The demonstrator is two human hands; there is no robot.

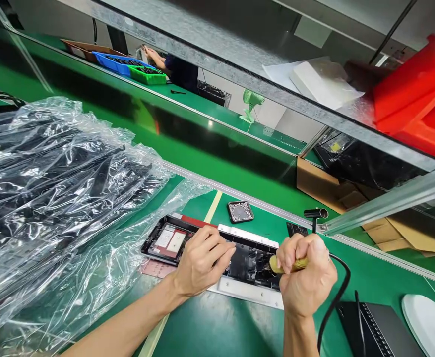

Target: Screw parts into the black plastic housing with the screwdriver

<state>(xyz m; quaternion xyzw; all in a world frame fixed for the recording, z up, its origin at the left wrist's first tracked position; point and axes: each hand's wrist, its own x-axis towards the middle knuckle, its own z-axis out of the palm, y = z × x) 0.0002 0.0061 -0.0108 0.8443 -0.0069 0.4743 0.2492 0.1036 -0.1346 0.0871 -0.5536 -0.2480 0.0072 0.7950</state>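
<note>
A long black plastic housing (242,260) lies open side up on a white fixture (245,291), which has small metal studs along its edge. A rectangular window shows at the housing's left end. Bent over its middle, my left hand (204,258) grips the frame with curled fingers. My right hand (306,272) is closed in a fist around a yellow-handled tool (276,264) at the housing's right part. The tool's working end is hard to make out. Behind the housing sits a small black tray of screws (240,211).
Clear plastic bags with long black parts (72,163) cover the left side. A black cable (341,287) curves beside my right wrist. To the right lie a black notebook (379,329) and a white round object (429,325). A metal shelf (232,69) crosses above. Another person (180,69) works beyond.
</note>
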